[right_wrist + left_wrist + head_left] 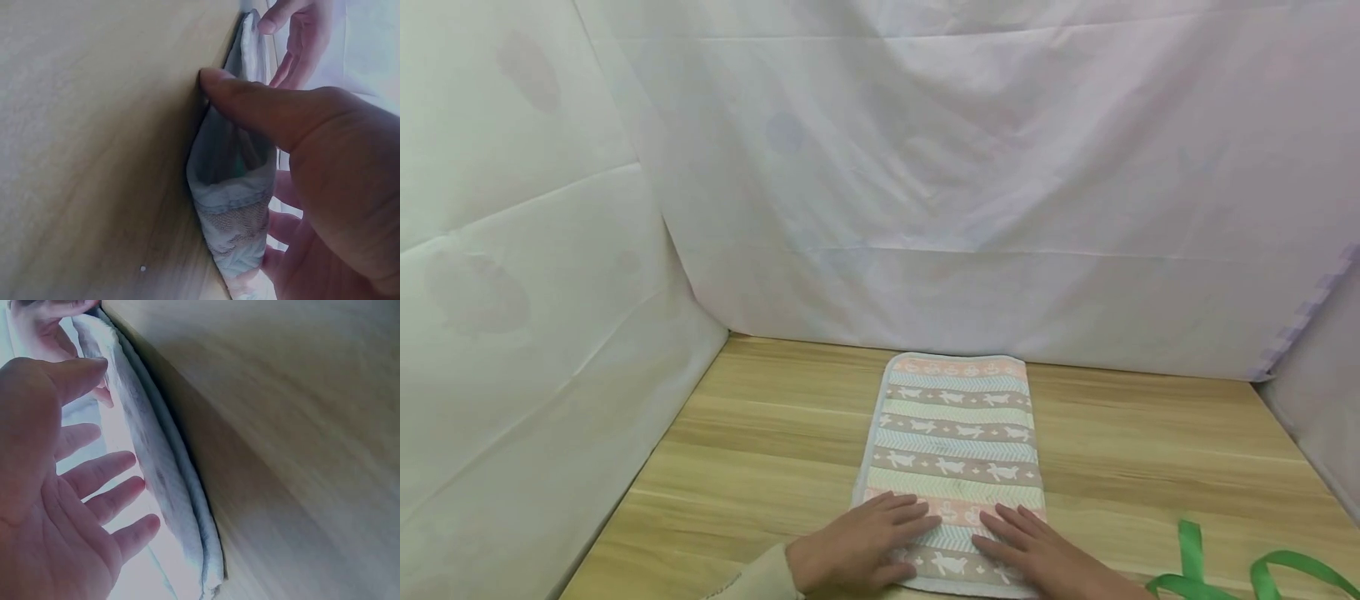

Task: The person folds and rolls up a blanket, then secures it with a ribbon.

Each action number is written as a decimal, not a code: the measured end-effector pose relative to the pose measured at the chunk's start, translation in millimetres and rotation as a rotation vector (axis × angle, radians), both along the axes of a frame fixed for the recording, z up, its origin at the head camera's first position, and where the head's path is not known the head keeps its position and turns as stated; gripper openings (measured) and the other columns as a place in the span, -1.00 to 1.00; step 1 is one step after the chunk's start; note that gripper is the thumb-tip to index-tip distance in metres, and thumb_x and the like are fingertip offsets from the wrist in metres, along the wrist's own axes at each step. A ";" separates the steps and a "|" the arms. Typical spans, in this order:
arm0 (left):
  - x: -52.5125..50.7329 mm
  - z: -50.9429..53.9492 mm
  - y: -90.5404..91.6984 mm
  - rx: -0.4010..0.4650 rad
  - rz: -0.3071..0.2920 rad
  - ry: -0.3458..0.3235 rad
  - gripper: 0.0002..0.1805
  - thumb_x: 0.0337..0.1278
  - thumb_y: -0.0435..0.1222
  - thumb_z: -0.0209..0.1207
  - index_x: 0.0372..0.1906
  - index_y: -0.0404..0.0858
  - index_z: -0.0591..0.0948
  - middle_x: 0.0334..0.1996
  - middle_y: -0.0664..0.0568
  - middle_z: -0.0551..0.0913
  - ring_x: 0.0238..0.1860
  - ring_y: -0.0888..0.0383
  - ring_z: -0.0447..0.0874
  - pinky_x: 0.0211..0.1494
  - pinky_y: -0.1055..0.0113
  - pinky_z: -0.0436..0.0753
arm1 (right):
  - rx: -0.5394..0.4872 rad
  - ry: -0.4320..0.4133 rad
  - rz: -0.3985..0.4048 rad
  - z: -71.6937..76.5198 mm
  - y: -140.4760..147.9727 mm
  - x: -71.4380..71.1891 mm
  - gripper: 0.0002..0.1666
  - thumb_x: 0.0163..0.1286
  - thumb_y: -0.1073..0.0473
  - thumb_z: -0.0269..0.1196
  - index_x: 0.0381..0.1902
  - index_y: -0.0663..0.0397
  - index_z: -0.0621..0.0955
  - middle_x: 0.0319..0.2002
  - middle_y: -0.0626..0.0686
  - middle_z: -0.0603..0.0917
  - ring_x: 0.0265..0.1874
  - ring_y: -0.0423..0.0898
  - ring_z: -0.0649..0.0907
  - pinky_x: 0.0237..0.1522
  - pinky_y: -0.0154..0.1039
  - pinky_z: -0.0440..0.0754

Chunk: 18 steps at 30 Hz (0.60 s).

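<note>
Grey binding runs along the near edge of a folded cloth, which lies flat on the table in front of the person. On its near part rest both hands, the left hand coming from a pale sleeve and the right hand opposite to it. Fingers of both are extended and a little apart, touching the upper face and not clamped on it. From the wrist views, the near edge shows two layers, with a gap between them beside the right thumb. Across the cloth go stripes of pink, pale blue, pale green and grey-brown; the brownish ones carry small white animal figures. Its long axis points away from the person, and its far end is close to the back sheet. To the right of the right hand, a green ribbon curls on the wood-grained table. Behind hangs the creased whitish back sheet, whose faint print is too pale to make out.
</note>
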<state>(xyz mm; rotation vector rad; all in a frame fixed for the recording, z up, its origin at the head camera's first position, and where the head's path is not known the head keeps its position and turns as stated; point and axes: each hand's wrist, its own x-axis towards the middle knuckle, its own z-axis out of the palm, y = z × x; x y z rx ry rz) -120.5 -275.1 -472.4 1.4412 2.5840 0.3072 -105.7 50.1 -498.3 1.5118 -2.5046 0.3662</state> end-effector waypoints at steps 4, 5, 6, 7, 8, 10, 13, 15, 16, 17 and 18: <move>0.6 -0.6 0.8 0.020 -0.018 0.008 -0.34 0.48 0.02 -0.04 0.55 -0.05 0.17 0.46 0.07 0.32 0.46 0.08 0.27 0.44 0.09 0.35 | -0.005 -0.171 -0.018 4.6 1.6 1.4 -0.18 0.36 -0.38 0.13 0.42 -0.08 0.42 0.38 0.18 0.44 0.40 0.08 0.35 0.38 -0.57 -0.46; 0.8 -1.0 0.9 0.027 -0.022 0.012 -0.34 0.48 0.02 -0.03 0.55 -0.06 0.17 0.46 0.08 0.32 0.46 0.09 0.28 0.43 0.09 0.35 | -0.007 -0.209 -0.024 5.9 1.8 1.6 -0.20 0.36 -0.36 0.14 0.42 -0.10 0.41 0.39 0.17 0.44 0.40 0.09 0.35 0.37 -0.59 -0.47; 1.1 -1.5 1.0 0.035 -0.025 0.016 -0.34 0.48 0.02 -0.03 0.55 -0.06 0.17 0.45 0.07 0.33 0.45 0.09 0.29 0.43 0.10 0.36 | -0.011 -0.236 -0.024 7.2 1.9 1.7 -0.21 0.37 -0.35 0.15 0.42 -0.10 0.41 0.39 0.16 0.44 0.39 0.10 0.37 0.36 -0.60 -0.46; 1.4 -1.8 1.2 0.042 -0.029 0.023 -0.34 0.48 0.02 -0.03 0.55 -0.07 0.17 0.45 0.08 0.34 0.45 0.10 0.29 0.43 0.11 0.37 | -0.014 -0.248 -0.020 8.1 2.1 1.8 -0.21 0.37 -0.34 0.16 0.42 -0.10 0.42 0.39 0.17 0.44 0.39 0.11 0.37 0.36 -0.60 -0.46; 1.7 -2.0 1.4 0.051 -0.033 0.029 -0.34 0.48 0.03 -0.03 0.55 -0.07 0.17 0.44 0.08 0.35 0.44 0.11 0.30 0.42 0.12 0.37 | -0.016 -0.272 -0.024 9.5 2.0 2.1 -0.22 0.37 -0.33 0.16 0.42 -0.11 0.42 0.39 0.16 0.43 0.39 0.11 0.36 0.36 -0.61 -0.45; 2.3 -2.0 2.1 0.068 -0.043 0.046 -0.33 0.47 0.04 -0.02 0.54 -0.08 0.19 0.43 0.09 0.37 0.43 0.12 0.33 0.41 0.15 0.39 | -0.002 -0.307 -0.040 13.1 2.4 3.1 -0.24 0.37 -0.33 0.17 0.41 -0.14 0.42 0.40 0.14 0.43 0.40 0.10 0.35 0.49 -0.44 -0.17; 3.3 -1.3 3.1 0.086 -0.052 0.071 -0.30 0.44 0.08 0.01 0.53 -0.09 0.20 0.40 0.11 0.40 0.39 0.16 0.37 0.38 0.20 0.42 | 0.015 -0.443 -0.081 20.3 2.9 5.2 -0.33 0.44 -0.25 0.13 0.43 -0.23 0.40 0.44 0.09 0.38 0.43 0.16 0.31 0.42 -0.05 0.28; 3.8 -1.2 3.7 0.099 -0.054 0.067 -0.26 0.40 0.11 0.05 0.53 -0.09 0.20 0.37 0.12 0.43 0.36 0.18 0.40 0.35 0.23 0.44 | 0.027 -0.537 -0.130 25.5 3.9 6.6 -0.38 0.48 -0.22 0.10 0.45 -0.32 0.37 0.47 0.03 0.34 0.45 0.20 0.28 0.25 0.11 0.47; 4.1 -1.3 3.9 0.101 -0.055 0.068 -0.24 0.38 0.11 0.07 0.54 -0.09 0.19 0.36 0.12 0.44 0.34 0.19 0.41 0.34 0.25 0.45 | 0.026 -0.574 -0.147 27.5 4.2 7.0 -0.40 0.50 -0.20 0.08 0.45 -0.35 0.36 0.48 0.00 0.32 0.44 0.23 0.27 0.24 0.14 0.47; 4.4 -1.5 4.2 0.102 -0.055 0.070 -0.22 0.37 0.12 0.09 0.54 -0.10 0.18 0.34 0.13 0.46 0.33 0.20 0.43 0.33 0.25 0.46 | 0.025 -0.597 -0.163 29.0 4.8 7.2 -0.42 0.52 -0.18 0.05 0.45 -0.37 0.35 0.49 -0.02 0.30 0.45 0.23 0.26 0.26 0.12 0.47; 4.6 -1.7 4.5 0.104 -0.056 0.074 -0.21 0.35 0.12 0.11 0.54 -0.10 0.17 0.32 0.13 0.48 0.31 0.21 0.44 0.32 0.26 0.47 | 0.024 -0.609 -0.174 30.3 5.6 7.0 -0.42 0.53 -0.19 0.04 0.46 -0.38 0.34 0.49 -0.03 0.29 0.45 0.21 0.26 0.28 0.08 0.46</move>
